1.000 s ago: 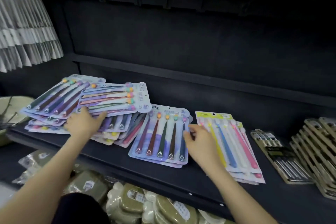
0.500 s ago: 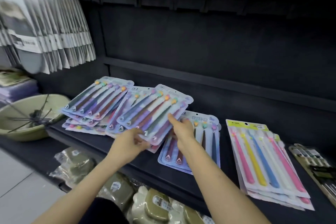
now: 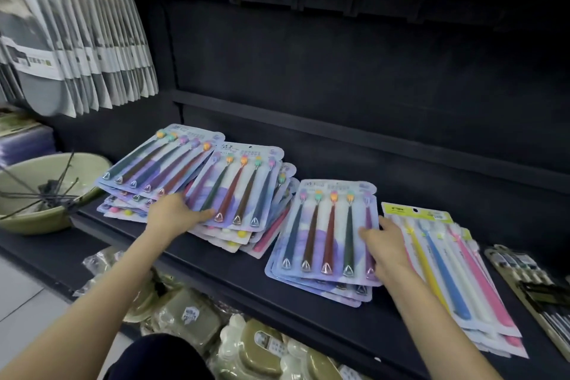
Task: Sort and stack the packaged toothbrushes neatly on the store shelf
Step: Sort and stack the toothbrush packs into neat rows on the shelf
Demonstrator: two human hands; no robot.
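Observation:
Toothbrush packs lie in piles on a black shelf. A fanned left pile leans against a loose middle pile. My left hand rests with straight fingers on the lower edge of the middle pile's top pack. To the right lies a squarer stack of lavender packs. My right hand lies flat on that stack's right edge. Beside it sits a pile of yellow-headed packs with pink, blue, yellow and white brushes.
A green basin holding thin sticks stands at the shelf's left end. Grey packaged goods hang above it. Dark packaged items lie at the far right. Olive and cream wrapped goods fill the shelf below.
Half a second ago both hands held one pack tilted above the middle pile. Now no pack is lifted. My right hand has moved to the lavender stack, my left to the middle pile.

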